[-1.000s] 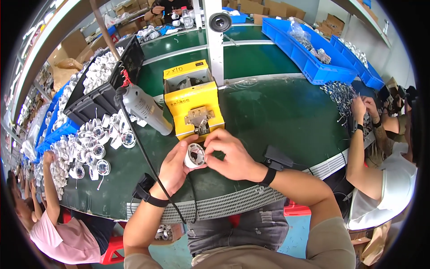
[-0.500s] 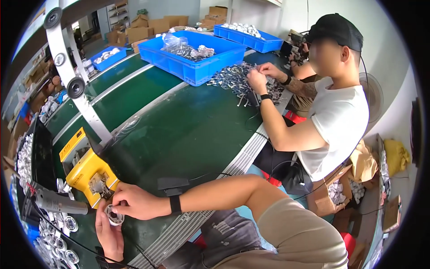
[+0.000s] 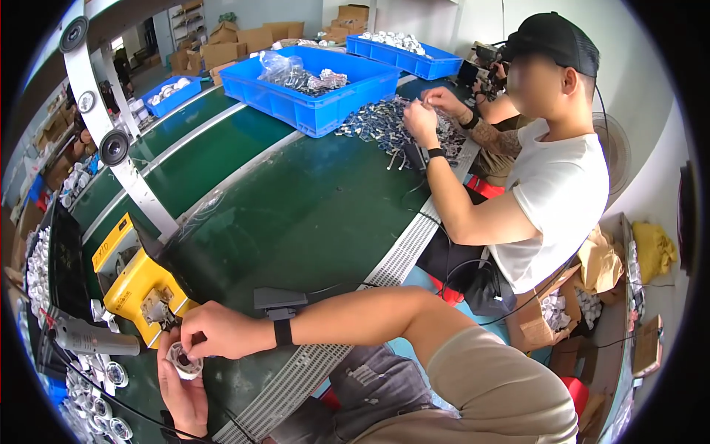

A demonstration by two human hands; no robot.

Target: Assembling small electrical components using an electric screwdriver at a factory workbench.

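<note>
My left hand (image 3: pixel 183 403) is closed around a small white round housing (image 3: pixel 194 370), its open side facing up. Over it, my right hand (image 3: pixel 222 331) has its fingers bent and pinched at the inner edge of the housing. Whatever lies between those right fingertips is too small or hidden to name. Just beyond both hands stands a yellow bench machine (image 3: pixel 140 296) with a metal mechanism at its front. A grey cylindrical tool (image 3: pixel 100 341) with a cable lies to the left of my hands.
Several white round housings (image 3: pixel 96 407) lie at the lower left. A black box-like device (image 3: pixel 281 300) is beside my right wrist. On the green table (image 3: pixel 296 214), a blue bin (image 3: pixel 307 107) stands beside a pile of small parts (image 3: pixel 373 129), where a co-worker (image 3: pixel 558 170) sits handling something.
My right fingers have shifted slightly on the housing, and it now tilts differently in my left hand. The whole view has moved a little. The co-worker's hands have risen slightly.
</note>
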